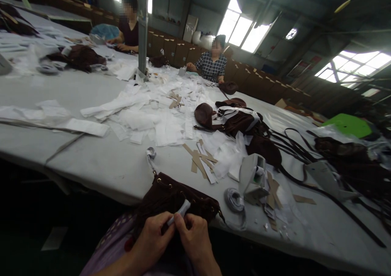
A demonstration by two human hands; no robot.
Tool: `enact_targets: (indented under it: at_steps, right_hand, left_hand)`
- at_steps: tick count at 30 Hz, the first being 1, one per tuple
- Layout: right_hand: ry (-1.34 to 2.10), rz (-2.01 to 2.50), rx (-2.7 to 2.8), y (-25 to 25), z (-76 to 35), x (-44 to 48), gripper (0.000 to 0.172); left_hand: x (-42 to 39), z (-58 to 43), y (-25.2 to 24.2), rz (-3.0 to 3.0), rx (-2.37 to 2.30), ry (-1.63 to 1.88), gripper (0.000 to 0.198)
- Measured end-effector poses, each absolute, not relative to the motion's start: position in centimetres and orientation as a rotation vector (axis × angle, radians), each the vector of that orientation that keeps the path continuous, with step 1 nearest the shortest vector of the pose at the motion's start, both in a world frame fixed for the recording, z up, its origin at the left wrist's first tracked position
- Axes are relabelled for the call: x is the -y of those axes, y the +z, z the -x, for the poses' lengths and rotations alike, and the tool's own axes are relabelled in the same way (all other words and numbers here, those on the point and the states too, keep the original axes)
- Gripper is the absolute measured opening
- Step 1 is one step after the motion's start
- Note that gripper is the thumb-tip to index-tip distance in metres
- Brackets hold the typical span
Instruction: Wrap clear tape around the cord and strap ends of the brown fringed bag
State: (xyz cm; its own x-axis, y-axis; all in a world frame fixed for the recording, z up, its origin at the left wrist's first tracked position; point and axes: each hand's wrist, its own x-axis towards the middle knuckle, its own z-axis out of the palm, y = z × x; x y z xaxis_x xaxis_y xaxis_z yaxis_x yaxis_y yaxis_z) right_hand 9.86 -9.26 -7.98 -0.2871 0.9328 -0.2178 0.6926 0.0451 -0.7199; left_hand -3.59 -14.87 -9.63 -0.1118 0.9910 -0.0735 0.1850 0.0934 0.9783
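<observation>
A dark brown bag (171, 190) with gold-coloured eyelets and a cord threaded through them lies at the table's front edge, partly over my lap. Over it my left hand (154, 233) and my right hand (193, 232) meet, thumbs and fingers pinched on a small whitish wrapping strip (184, 207). Whether the strip is wound round part of the bag is hidden by my fingers. From the bag's upper left corner runs a chain (150, 164), its end wrapped in whitish material (150, 153).
To the right stand a grey tape dispenser (253, 178) and a roll of whitish strip (234, 199). White sheets (146, 121), cardboard strips (200, 160) and more brown bags (238, 119) cover the table (100, 154). Two people (214, 66) sit across it, near a metal post (142, 27).
</observation>
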Motion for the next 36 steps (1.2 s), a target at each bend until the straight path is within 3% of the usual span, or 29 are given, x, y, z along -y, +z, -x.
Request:
enact_targets:
  at_steps: [4,11,16,22,25,28,32,36]
  right_hand:
    - [1.131,1.612,1.924,-8.0,-10.1,9.2,0.042]
    - [1.84,1.161,1.282,-9.3,-10.5,9.0,0.041]
    - [1.839,1.163,1.202,-9.9,-10.7,9.3,0.036]
    - [1.864,1.187,1.308,-9.2,-11.5,9.5,0.037]
    - [1.606,1.375,1.447,-7.8,-14.2,8.0,0.043]
    - [0.957,1.708,1.436,-6.8,-18.2,5.0,0.05]
    - [0.226,2.206,1.791,-7.4,-21.5,1.0,0.042]
    - [-0.104,2.313,2.082,-9.3,-21.1,-0.9,0.031]
  left_hand:
    - [14.7,3.7,-9.5,-1.062,-1.4,1.125,0.032]
    - [14.1,3.9,-10.9,-0.306,-0.759,1.053,0.034]
    - [14.0,3.9,-11.1,0.101,-0.59,1.014,0.025]
    - [13.9,4.0,-10.6,0.042,-0.576,0.998,0.021]
    - [13.8,4.2,-10.4,-0.045,-0.615,0.963,0.027]
    - [13.7,4.3,-10.6,-0.132,-0.667,0.95,0.033]
    - [12.9,4.1,-11.0,-0.271,-0.841,0.98,0.047]
    - [11.9,4.2,-10.9,-0.586,-1.07,0.974,0.048]
